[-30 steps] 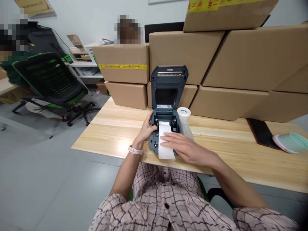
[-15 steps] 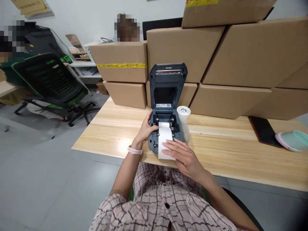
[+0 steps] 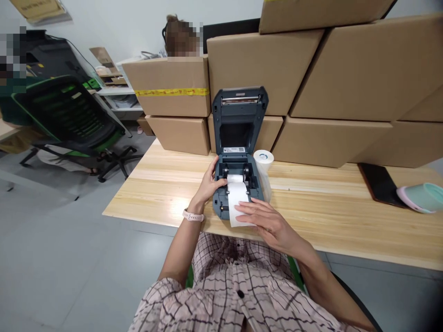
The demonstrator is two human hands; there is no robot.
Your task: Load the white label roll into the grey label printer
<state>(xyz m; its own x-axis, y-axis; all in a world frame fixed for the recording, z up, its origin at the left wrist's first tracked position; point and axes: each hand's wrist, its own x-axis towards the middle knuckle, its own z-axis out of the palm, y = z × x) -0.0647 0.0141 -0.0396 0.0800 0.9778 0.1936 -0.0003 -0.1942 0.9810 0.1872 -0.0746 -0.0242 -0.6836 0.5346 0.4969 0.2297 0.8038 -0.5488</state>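
A dark grey label printer [image 3: 218,210] stands on the wooden table with its lid [image 3: 238,117] raised. Inside lies a small roll, from which a strip of white label paper [image 3: 236,196] runs out over the printer's front edge. My left hand [image 3: 210,183] grips the printer's left side, its thumb over the rim near the roll. Laid across the loose end of the strip are the fingers of my right hand [image 3: 268,219], the paper held between them and the thumb, which is mostly hidden below.
Right of the printer stands a white roll [image 3: 263,157] with clear plastic hanging from it. Cardboard boxes [image 3: 321,138] are stacked along the back. A phone [image 3: 379,184] and a mint-and-pink cup [image 3: 420,197] lie at the right. A person [image 3: 182,39] sits behind the boxes; an office chair [image 3: 65,120] is at left.
My right hand has moved slightly to the right, and the strip's loose end has swung and bent that way with it. My left hand keeps its place on the printer.
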